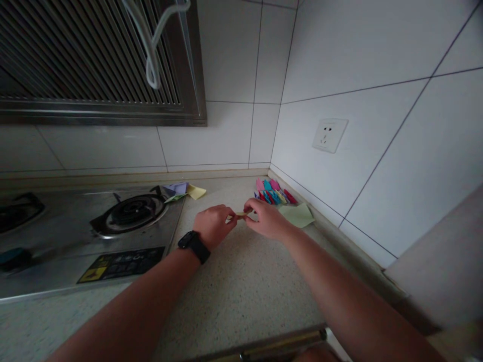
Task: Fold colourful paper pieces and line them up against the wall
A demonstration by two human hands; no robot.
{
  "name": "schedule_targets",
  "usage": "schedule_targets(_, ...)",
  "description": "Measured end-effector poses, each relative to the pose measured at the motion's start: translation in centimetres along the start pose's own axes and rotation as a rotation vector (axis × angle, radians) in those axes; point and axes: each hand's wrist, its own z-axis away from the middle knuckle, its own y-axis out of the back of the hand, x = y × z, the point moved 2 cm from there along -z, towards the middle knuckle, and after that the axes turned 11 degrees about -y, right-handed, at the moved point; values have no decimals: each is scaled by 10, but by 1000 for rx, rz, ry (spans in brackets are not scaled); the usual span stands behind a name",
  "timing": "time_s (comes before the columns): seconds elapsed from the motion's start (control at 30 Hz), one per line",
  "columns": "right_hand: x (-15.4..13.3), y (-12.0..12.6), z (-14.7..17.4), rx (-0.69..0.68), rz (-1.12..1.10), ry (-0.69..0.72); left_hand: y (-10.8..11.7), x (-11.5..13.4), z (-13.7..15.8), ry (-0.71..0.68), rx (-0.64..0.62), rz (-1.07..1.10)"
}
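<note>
Between my fingertips, just above the speckled counter (234, 281), is a small folded strip of yellowish paper (240, 215). My left hand (214, 223), with a black watch on its wrist, pinches the strip's left end. The right end is pinched by my right hand (266, 217); the fingers cover much of the paper. Just beyond my right hand stand several small folded paper pieces (273, 192) in pink, blue, red and yellow, grouped in rows. A pale green paper sheet (298, 215) lies flat beside them, partly behind my right hand.
On the left is a steel gas stove (60, 256) with a black burner (132, 213). Loose purple and yellow papers (196, 191) lie at the stove's right edge. Above hangs a range hood (101, 113) with a white cable (151, 60). A socket (330, 136) sits on the tiled right wall.
</note>
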Motion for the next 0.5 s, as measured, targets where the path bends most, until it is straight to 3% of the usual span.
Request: schedule_targets(0.5,-17,-5,-3,90,229,1,6,2,-2,-43,33,-56)
